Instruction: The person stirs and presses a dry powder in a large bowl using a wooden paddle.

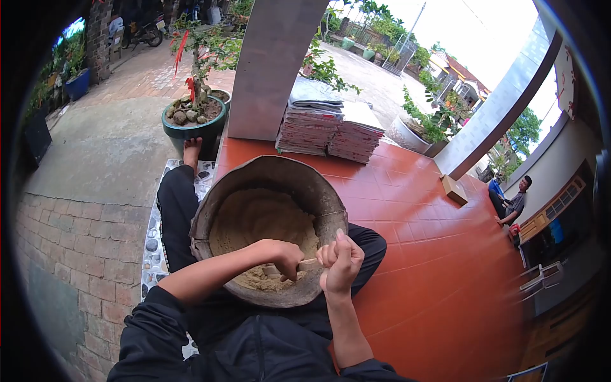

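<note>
A wide, worn grey-brown bucket [317, 191] rests tilted between my legs, its mouth facing up. Tan, sawdust-like powder [258, 213] covers its inside and lies loose near the lower rim. My left hand [286, 258] reaches into the bucket, with its fingers closed around a pale wooden stick [309, 263]. Part of that stick is covered by the fingers. At the bucket's right rim, my right hand [342, 260] is closed on the stick's other end, thumb pointing up.
Stacks of folded paper or sacks [310, 121] stand beyond the bucket, beside a pillar [270, 70]. A potted plant [196, 121] is near my foot. Red tiles [414, 274] extend rightward, where another person [511, 202] sits by the wall.
</note>
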The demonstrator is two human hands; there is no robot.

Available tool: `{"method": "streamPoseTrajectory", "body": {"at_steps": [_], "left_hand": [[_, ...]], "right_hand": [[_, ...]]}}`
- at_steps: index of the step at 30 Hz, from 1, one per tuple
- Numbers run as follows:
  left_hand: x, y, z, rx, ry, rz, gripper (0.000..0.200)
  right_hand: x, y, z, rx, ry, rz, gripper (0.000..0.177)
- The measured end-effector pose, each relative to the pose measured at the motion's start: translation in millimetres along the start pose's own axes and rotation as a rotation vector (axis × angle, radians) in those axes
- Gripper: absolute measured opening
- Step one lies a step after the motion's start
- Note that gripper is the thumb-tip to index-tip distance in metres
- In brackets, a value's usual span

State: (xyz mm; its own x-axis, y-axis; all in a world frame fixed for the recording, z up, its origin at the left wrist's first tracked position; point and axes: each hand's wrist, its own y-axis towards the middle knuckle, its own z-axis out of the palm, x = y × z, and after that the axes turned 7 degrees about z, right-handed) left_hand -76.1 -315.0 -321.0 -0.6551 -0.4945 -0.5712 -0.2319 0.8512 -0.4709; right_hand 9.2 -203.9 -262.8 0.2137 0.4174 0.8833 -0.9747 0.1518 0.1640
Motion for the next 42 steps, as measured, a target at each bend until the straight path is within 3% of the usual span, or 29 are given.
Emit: {"method": "streamPoseTrajectory", "body": {"at_steps": [5,22,26,30,32,34,42], "left_hand": [[-3,-6,1,0.027,0.038,-0.056,0.016],[5,-28,-12,0.068,0.077,-0.224,0.021],[12,-37,-13,-0.027,0.105,-0.277,0.027],[31,-52,-24,-0.417,0.295,-0.253,0.023],[56,-38,-20,-0.786,0.438,-0.095,0.029],[57,-31,-20,-0.885,0.575,0.032,0.029],[55,-2,-5,-0.867,0.314,0.282,0.022]], "right_hand": [[-10,-4,-7,-0.048,0.154,-0.064,0.044],[-33,-8,-3,-0.080,0.194,-0.123,0.040],[-36,-5,7,-0.078,0.212,-0.190,0.038],[-57,-4,17,-0.015,0.181,-0.306,0.038],[-67,-4,24,0.106,-0.179,-0.514,0.035],[-66,-1,37,0.252,-0.582,-0.742,0.032],[-53,-7,50,0.272,-0.918,-0.643,0.031]]}}
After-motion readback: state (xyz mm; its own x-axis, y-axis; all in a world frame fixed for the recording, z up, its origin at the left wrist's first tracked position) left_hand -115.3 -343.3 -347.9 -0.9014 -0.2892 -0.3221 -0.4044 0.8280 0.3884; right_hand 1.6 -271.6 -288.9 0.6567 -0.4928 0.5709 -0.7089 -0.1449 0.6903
